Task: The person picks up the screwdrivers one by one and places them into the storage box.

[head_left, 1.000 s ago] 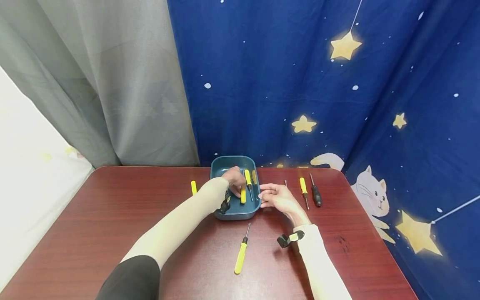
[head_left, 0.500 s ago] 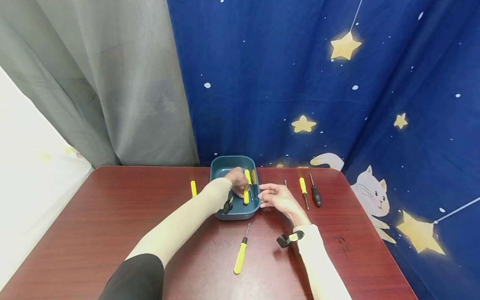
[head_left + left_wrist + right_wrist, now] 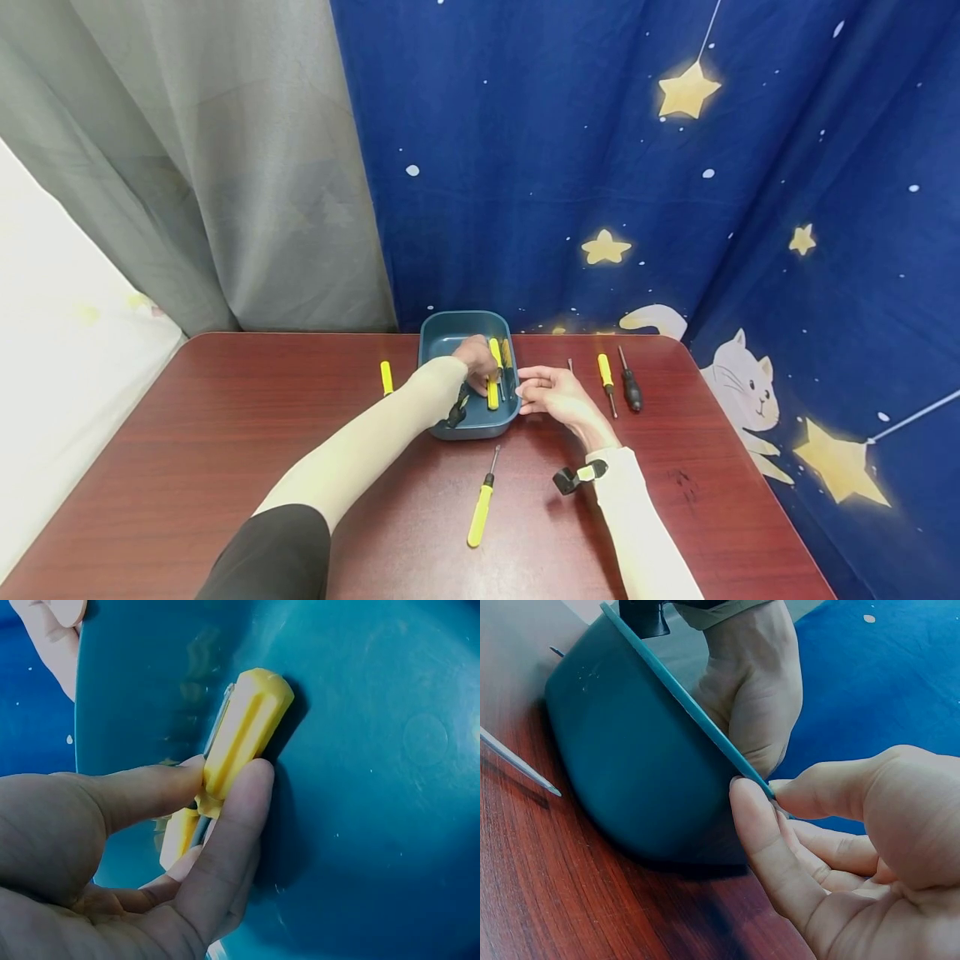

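In the teal plastic box [image 3: 461, 432] at the table's back, my left hand [image 3: 477, 360] pinches a yellow-handled screwdriver [image 3: 247, 727] between thumb and fingers. Its handle lies low against the box floor, pointing toward the near side; the fingers hide its far part. Right beside it is another yellow-handled screwdriver [image 3: 494, 347], its shaft pointing the other way. An amber-brown handle [image 3: 507, 353] lies along the box's right wall. My right hand [image 3: 558, 396] grips the box's right rim, thumb inside and fingers outside in the right wrist view.
On the reddish-brown table [image 3: 300, 450], a yellow screwdriver [image 3: 481, 512] lies in front of the box. Another yellow handle [image 3: 386, 376] shows left of it, partly behind my arm. To the right lie a yellow screwdriver [image 3: 607, 379] and a black-handled one [image 3: 632, 389]. Curtains [image 3: 525, 167] hang behind.
My left hand has shifted slightly right with the pinched screwdriver, bringing it closer to the one beside it, then nearly stopped. My right hand has stayed on the rim.
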Demonstrator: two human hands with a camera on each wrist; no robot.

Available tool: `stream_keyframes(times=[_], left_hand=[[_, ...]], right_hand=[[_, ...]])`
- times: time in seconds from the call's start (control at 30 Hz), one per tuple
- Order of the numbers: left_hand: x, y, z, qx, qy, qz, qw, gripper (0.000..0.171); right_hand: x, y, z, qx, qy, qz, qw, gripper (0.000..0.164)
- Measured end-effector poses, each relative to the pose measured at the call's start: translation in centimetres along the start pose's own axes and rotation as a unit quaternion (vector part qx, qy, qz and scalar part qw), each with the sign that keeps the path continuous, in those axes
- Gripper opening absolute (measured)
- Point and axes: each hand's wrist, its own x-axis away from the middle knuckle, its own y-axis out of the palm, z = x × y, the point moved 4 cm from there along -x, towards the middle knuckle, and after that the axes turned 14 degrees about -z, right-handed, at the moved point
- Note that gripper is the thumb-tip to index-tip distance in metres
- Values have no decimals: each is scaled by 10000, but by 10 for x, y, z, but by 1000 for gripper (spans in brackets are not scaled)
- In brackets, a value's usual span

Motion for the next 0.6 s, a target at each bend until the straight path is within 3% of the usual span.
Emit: stream_keyframes(times=[0.47,0.6], left_hand=[[8,-2,0,-200,61,-73,9998,37],[10,-4,1,-546,66,-84,9984,32]], right_hand=[[0,0,0,14,18,-6,10000,44],[1,0,0,19,30,13,10000,43]])
